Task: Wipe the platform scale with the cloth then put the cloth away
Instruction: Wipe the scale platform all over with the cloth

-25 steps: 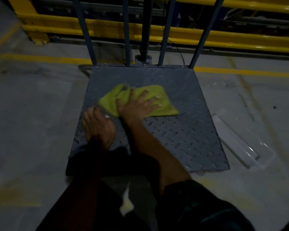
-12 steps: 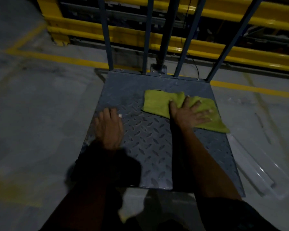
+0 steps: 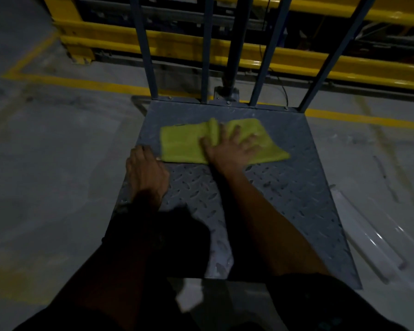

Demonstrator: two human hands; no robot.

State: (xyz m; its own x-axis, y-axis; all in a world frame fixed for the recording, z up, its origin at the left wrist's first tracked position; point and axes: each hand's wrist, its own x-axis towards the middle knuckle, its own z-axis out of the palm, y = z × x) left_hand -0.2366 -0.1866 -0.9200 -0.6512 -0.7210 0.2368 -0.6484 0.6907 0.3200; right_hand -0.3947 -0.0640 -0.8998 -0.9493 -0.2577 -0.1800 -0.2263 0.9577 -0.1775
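Dim shot, bit blurry. Right hand (image 3: 230, 149) spread flat, fingers splayed, pressed down on the yellow-green cloth (image 3: 184, 144) toward 12 o'clock on the scale (image 3: 294, 187) plate. Cloth bunched into a ridge by the thumb. Left hand (image 3: 146, 173) laid flat, fingers together, at the plate's 9 o'clock edge, just touching the cloth corner. Blue bars (image 3: 144, 51) upright at 12, clear plastic piece (image 3: 368, 237) on the floor at 4.

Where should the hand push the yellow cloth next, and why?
Probably toward the person: the right hand presses the cloth flat on the far half of the platform scale, so the near half seems the next part to wipe.
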